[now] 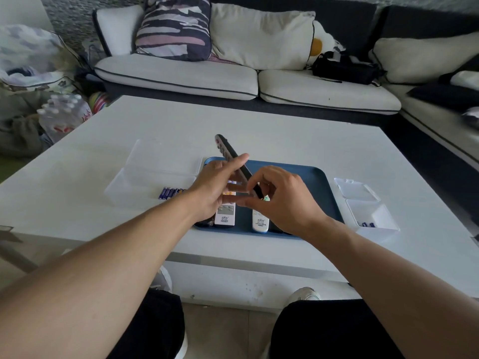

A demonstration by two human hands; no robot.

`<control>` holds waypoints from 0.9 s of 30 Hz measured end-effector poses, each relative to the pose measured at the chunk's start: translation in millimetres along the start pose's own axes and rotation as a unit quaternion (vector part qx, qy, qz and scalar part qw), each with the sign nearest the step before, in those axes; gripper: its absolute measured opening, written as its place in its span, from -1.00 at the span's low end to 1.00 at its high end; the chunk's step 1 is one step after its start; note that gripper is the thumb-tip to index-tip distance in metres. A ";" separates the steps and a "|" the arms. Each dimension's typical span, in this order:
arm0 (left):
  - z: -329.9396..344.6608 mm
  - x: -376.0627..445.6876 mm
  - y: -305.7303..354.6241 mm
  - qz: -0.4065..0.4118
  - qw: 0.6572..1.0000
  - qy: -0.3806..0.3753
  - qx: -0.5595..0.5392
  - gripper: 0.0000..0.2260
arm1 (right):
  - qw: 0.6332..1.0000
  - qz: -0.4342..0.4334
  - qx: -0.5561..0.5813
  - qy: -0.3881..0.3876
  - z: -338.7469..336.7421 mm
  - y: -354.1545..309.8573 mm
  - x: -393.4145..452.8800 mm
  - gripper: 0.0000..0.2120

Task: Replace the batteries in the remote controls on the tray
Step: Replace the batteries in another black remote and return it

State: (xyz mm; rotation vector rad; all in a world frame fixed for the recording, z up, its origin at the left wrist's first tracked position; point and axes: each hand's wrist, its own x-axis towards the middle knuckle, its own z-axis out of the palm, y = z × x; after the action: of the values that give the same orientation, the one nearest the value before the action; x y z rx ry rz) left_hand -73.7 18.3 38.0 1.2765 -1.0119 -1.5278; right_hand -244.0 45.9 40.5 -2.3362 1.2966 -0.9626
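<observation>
Holding a black remote (pixel 234 165) tilted above the blue tray (pixel 315 177), the left hand (pixel 216 189) has its grip curled round the remote's middle, thumb up along its side, while the right hand (pixel 281 198) pinches at its near lower end, fingers bent in; whether they hold a cover or a battery is hidden. Two white remotes (pixel 225 216) (pixel 260 221) lie side by side on the tray just below the hands. Fresh purple batteries (pixel 171 193) sit in a clear box (pixel 145 182) left of the tray, and a small clear box (pixel 374 216) on the right holds a few more, all on the white desk (pixel 285 136). The step looks like working at the battery compartment. To do it well, keep the left hold firm and steady, press the thumb on the cover's ridge and slide it along the remote's length rather than prying, and keep the work over the tray so loose parts drop there. Beyond the desk stands a sofa (pixel 181 73).
</observation>
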 end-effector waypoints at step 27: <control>-29.0 19.8 -41.6 -0.005 0.810 -0.001 0.586 -0.53 | 0.978 0.134 -0.136 -0.088 13.6 12.6 13.6 -0.71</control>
State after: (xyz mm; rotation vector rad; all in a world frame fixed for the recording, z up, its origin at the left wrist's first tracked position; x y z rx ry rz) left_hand -51.8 9.6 -11.1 2.0537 -2.0930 -0.7984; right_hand -237.8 26.9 29.2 -2.2911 1.7015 -0.5107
